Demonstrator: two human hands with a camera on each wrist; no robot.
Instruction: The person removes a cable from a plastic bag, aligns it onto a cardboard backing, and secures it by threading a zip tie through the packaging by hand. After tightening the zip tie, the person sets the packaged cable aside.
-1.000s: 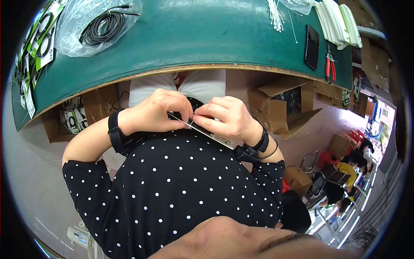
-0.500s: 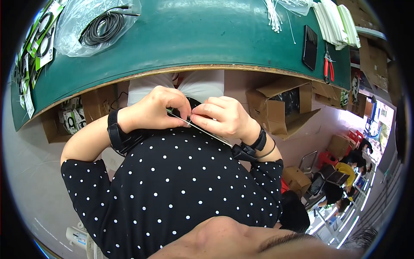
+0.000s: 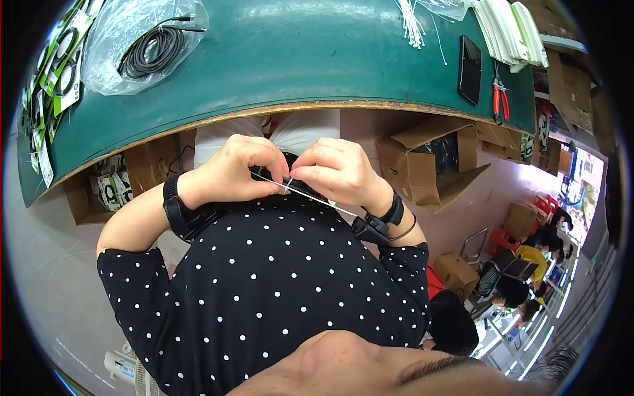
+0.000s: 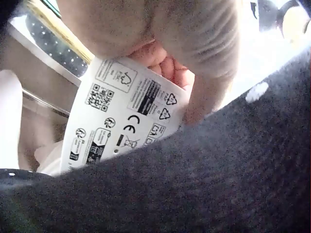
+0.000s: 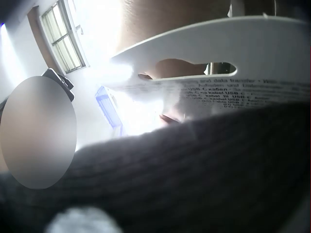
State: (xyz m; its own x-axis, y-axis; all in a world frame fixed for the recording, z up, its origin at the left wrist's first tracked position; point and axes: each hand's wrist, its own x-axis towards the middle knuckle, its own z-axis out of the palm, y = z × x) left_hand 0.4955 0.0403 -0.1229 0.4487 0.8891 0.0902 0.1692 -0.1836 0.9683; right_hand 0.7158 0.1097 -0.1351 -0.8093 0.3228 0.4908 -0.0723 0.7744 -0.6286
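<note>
The left hand's (image 3: 231,170) thumb and fingers pinch the white printed packaging card (image 4: 121,104); the right hand's (image 3: 340,173) thumb and forefinger almost meet beside it, their hold too small to tell. Slightly bowed, the card shows a QR code, CE mark and hang slot. It sits tilted by the dotted shirt (image 3: 271,284), off the bench's (image 3: 284,66) near edge.

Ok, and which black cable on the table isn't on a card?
The big coil, lying with the clear plastic bag. The smaller cables farther left are on green-and-white cards.
</note>
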